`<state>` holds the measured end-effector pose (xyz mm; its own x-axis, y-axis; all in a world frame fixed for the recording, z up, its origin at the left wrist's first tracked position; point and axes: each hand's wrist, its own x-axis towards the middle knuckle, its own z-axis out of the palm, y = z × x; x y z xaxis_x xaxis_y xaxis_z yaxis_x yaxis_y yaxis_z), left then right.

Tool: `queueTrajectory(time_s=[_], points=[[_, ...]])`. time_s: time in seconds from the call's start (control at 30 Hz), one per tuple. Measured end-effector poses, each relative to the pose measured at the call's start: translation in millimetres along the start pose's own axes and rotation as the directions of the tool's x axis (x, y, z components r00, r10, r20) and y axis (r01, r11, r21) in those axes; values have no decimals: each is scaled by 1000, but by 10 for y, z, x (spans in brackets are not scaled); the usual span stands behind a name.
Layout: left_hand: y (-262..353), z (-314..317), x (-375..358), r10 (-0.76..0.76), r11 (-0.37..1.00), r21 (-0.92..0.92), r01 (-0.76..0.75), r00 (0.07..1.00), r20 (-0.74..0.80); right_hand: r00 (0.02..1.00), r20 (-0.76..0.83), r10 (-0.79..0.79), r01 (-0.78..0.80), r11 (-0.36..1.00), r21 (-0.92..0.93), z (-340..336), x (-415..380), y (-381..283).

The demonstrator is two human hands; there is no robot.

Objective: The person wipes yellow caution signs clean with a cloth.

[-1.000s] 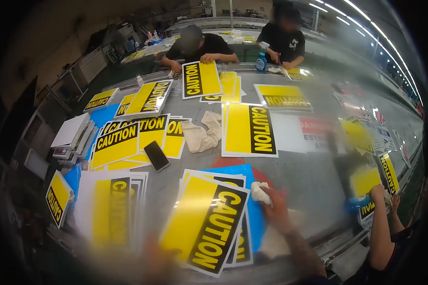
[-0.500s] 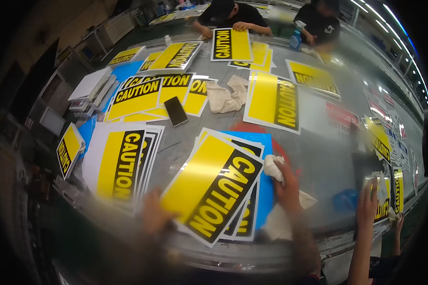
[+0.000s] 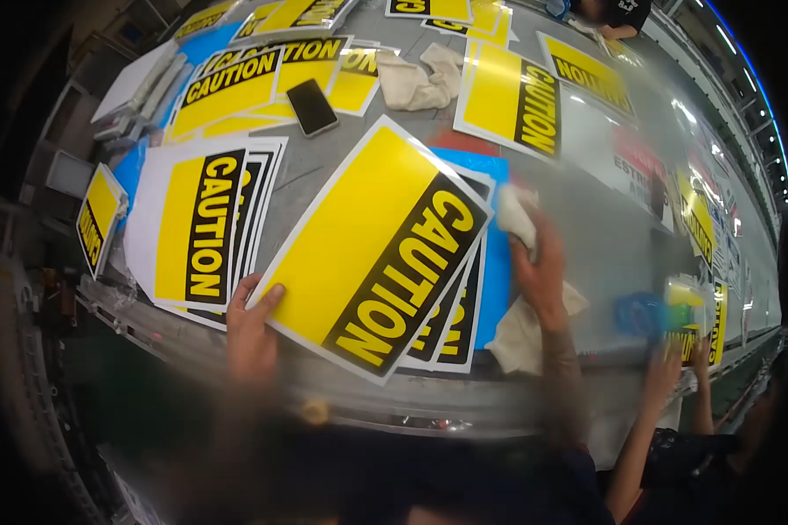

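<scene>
My left hand (image 3: 254, 325) pinches the lower left corner of a yellow caution sign (image 3: 359, 232), thumb on its face. The sign's near side is tilted up above a fanned stack of more caution signs (image 3: 455, 337) on a blue sheet (image 3: 496, 289). At the sign's right, my right hand (image 3: 541, 267) is closed on a white cloth (image 3: 518, 217), just off its edge. Under my right forearm lies a beige cloth (image 3: 521, 337). Another stack of caution signs (image 3: 184, 227) sits left of my left hand.
Further up the table (image 3: 394, 127) lie a black phone (image 3: 312, 107), a crumpled cloth (image 3: 416, 79) and several caution signs (image 3: 508, 96). A co-worker's hands (image 3: 665, 376) are at the right edge, beside a blue object (image 3: 639, 313). Another person (image 3: 617, 13) leans in at the far side.
My left hand has taken hold of the top sign's corner and raised it. My right hand still holds the white cloth beside the sign. The view has tipped downward.
</scene>
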<state>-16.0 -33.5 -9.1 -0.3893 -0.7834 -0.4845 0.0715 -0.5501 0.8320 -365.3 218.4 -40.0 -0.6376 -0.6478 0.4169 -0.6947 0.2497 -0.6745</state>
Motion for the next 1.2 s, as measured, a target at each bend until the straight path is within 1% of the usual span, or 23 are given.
queueTrajectory(time_s=[0.07, 0.1, 0.13, 0.17, 0.23, 0.33, 0.4, 0.47, 0.5, 0.53, 0.6, 0.63, 0.67, 0.7, 0.8, 0.83, 0.87, 0.93, 1.0, 1.07, 1.1, 1.13, 1.2], points=[[-324, -197, 177, 25, 983, -184, -12, 997, 70, 986, 162, -46, 43, 999, 22, 249, 122, -161], [-355, -208, 175, -53, 948, -307, 85, 992, 111, 950, 310, -40, 60, 997, -57, 418, 166, -245], [-396, -174, 154, -125, 889, -420, 183, 979, 163, 904, 421, -72, 179, 958, -222, 609, 151, -262], [-445, -131, 151, -180, 806, -525, 273, 958, 221, 921, 384, -58, 169, 950, -263, 735, 135, -290], [-582, -39, 115, -140, 884, -402, 240, 954, 263, 952, 306, -26, 121, 948, -293, 889, 126, -388], [-647, 39, 33, -157, 927, -313, 208, 971, 182, 851, 522, 56, 19, 990, -137, 1265, -464, -705], [-663, 81, 49, -115, 950, -270, 157, 980, 164, 765, 639, -82, 156, 986, -60, 1214, -676, -789], [-612, 93, 15, -184, 946, -228, 229, 962, 201, 630, 739, -238, 285, 956, 64, 1173, -808, -851], [-595, 86, -13, -210, 957, -161, 241, 960, 185, 764, 645, -15, 82, 994, -74, 963, -496, -701], [-582, 92, -24, -229, 965, -93, 247, 958, 173, 837, 504, 213, -136, 973, -185, 753, -168, -534], [-628, 178, -69, -194, 967, -154, 203, 979, 71, 830, 499, 251, -179, 966, -188, 789, -227, -643], [-673, 160, -39, -181, 971, -144, 189, 981, 65, 833, 496, 244, -172, 967, -186, 879, -193, -692], [-705, 143, -8, -173, 975, -132, 179, 983, 53, 859, 509, -51, 119, 988, -102, 1150, -598, -809], [-692, 130, -7, -200, 964, -162, 209, 977, 75, 622, 778, -88, 183, 983, -34, 1108, -745, -1282], [-674, 152, -19, -225, 967, -117, 228, 974, 35, 681, 708, -190, 244, 970, 27, 1165, -594, -872], [-672, 125, -12, -232, 961, -140, 240, 970, 73, 746, 651, 139, -50, 987, -153, 1024, -170, -857], [-664, 144, -22, -249, 958, -130, 256, 966, 66, 888, 446, 115, -71, 991, -114, 993, 125, -594], [-620, 187, -35, -269, 954, -125, 271, 963, 35, 869, 487, -90, 162, 981, -106, 1183, -39, -673], [-725, 121, 44, -208, 953, -203, 224, 973, 99, 780, 531, -331, 433, 898, -77, 1509, -133, -866], [-668, 121, 33, -208, 923, -298, 244, 967, 148, 698, 626, -347, 330, 932, 148, 1433, -371, -1419], [-679, 122, 36, -203, 932, -268, 244, 964, 170, 735, 663, -142, 73, 989, 131, 1437, -227, -1100], [-668, 128, 4, -243, 914, -291, 282, 956, 161, 711, 699, 76, -202, 974, 99, 1461, -156, -825], [-581, 196, -6, -298, 880, -335, 336, 941, 162, 697, 717, 20, -73, 996, 44, 1417, -303, -959]])
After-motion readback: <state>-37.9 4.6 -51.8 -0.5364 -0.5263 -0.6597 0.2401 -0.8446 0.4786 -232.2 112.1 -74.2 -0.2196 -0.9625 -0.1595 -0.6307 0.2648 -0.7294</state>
